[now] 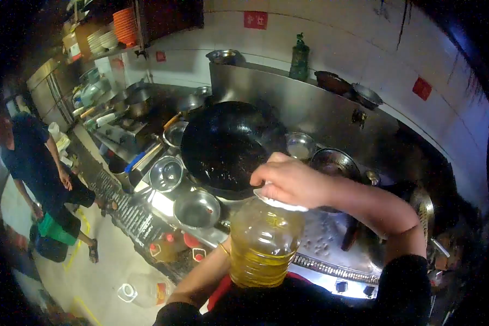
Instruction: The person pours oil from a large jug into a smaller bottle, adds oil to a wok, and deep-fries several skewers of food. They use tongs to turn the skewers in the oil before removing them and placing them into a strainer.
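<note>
A large clear plastic oil jug (267,239), partly filled with yellow oil, stands upright close to my body. My right hand (289,182) is closed at its top, fingers wrapped around the white handle (280,202). My left forearm reaches up to the jug's left side, a yellow bracelet on the wrist; the jug hides the left hand and its fingers. Just beyond the jug sits a big black wok (228,144) on the stove, its inside shiny. Left of the wok are metal bowls, one nearer me (196,209) and another (166,174) farther left.
More metal bowls (300,145) sit right of the wok. A green bottle (299,58) stands on the back ledge. Red-capped jugs (165,249) and a clear plastic jug (141,290) are low on the left. Another person (35,163) stands at far left near a dark bin with a green liner.
</note>
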{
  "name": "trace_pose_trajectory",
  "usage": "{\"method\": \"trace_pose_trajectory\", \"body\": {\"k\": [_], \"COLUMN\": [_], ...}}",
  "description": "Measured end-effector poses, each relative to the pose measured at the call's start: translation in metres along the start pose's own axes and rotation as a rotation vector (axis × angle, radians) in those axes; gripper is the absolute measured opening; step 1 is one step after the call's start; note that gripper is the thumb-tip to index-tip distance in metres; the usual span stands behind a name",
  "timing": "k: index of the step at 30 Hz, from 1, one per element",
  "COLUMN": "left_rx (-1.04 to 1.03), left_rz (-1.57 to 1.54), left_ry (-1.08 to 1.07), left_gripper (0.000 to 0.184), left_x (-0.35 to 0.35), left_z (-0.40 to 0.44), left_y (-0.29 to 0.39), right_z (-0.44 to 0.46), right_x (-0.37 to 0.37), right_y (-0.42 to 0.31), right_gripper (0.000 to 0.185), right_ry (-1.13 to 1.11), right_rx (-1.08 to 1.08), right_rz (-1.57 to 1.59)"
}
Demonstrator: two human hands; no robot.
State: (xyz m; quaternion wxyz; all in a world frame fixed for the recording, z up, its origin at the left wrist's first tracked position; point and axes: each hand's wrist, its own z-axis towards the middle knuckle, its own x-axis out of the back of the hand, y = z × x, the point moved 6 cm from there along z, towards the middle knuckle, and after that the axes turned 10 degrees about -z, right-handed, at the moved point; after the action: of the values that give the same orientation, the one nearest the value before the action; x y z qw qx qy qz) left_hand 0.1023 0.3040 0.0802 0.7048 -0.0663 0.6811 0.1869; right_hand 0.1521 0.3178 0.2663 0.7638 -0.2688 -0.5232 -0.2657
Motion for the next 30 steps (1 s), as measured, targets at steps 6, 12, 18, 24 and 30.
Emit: {"method": "trace_pose_trajectory", "body": {"k": [6, 12, 18, 24, 30], "left_rx": [0.371, 0.107, -0.009, -0.289, -0.301], "left_rz": [-0.689, -0.036, 0.044, 0.599, 0.716], "left_ry": [-0.050, -0.067, 0.055, 0.265, 0.357], "left_gripper": [0.031, 0.033, 0.039, 0.053, 0.051], "left_x": [-0.036, -0.042, 0.008, -0.007, -0.013], "left_z": [-0.015, -0.029, -0.048, -0.087, -0.119], "left_y": [-0.046, -0.075, -0.111, -0.144, -0.151], "right_z": [-0.033, -0.094, -0.128, -0.141, -0.144], "right_x": [0.026, 0.065, 0.080, 0.077, 0.082], "right_y": [-0.047, -0.078, -0.112, -0.138, -0.150], "right_gripper": [0.032, 0.043, 0.034, 0.042, 0.042], "right_ry": [-0.140, -0.158, -0.384, -0.271, -0.502], "right_rx": [0.017, 0.035, 0.091, 0.166, 0.053], "right_rz": [0.130, 0.510, -0.167, -0.380, -0.334]}}
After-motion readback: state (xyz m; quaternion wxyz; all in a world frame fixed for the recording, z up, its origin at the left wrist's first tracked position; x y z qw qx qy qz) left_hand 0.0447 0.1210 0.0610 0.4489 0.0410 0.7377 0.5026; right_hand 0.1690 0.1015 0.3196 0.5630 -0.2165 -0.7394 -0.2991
